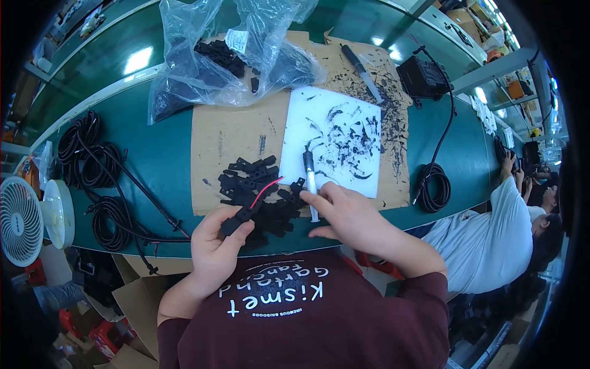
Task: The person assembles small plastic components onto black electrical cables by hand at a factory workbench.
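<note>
My left hand (215, 243) pinches a small black plastic block (237, 219) between thumb and fingers, at the near edge of the pile. A red wire (265, 189) curves up and to the right from that block. Across from it, my right hand (350, 215) has thumb and index finger apart. Its index fingertip is at a black plastic piece (297, 188) on the pile's right side. A syringe (311, 182) with a black upper end and pale barrel lies beside that hand, partly behind its fingers. The black plastic pieces (246, 178) lie heaped on cardboard.
A white sheet (332, 111) with black smears lies on the cardboard (239, 132). Behind are a clear bag (184, 86) of black parts and a marker-like tube (362, 71). Coiled black cables (104, 172) are at left, a black box (423, 78) at right. Other people sit far right.
</note>
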{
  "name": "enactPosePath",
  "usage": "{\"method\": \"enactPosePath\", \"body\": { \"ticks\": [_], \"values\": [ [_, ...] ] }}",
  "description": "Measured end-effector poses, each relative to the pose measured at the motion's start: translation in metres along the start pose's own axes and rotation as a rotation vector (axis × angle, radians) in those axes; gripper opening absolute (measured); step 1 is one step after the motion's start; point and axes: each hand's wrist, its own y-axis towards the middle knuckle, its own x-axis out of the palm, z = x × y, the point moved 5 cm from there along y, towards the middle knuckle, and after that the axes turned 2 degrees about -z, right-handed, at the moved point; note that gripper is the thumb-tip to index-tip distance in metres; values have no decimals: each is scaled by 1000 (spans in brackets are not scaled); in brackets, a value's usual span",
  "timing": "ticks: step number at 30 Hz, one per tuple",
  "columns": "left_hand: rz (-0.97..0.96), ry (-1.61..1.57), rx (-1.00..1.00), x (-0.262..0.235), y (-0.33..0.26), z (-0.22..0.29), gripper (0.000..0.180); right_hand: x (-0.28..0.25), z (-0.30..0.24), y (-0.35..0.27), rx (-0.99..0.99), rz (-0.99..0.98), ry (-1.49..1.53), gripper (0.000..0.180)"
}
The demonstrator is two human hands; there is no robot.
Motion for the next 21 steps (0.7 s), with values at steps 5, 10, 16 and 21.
{"method": "enactPosePath", "body": {
  "ticks": [5, 10, 16, 21],
  "values": [
    [-19, 7, -19, -1, 3, -3, 24, 15, 3, 2, -35, 40, -126, 58],
    [35, -52, -50, -3, 1, -7, 24, 2, 8, 3, 29, -8, -61, 50],
    [57, -96, -22, -8, 2, -1, 16, -18, 29, -11, 224, 46, 976, 55],
    [70, -29, 52, -9, 4, 4, 10, -26, -1, -26, -455, 121, 1412, 69]
  ]
}}
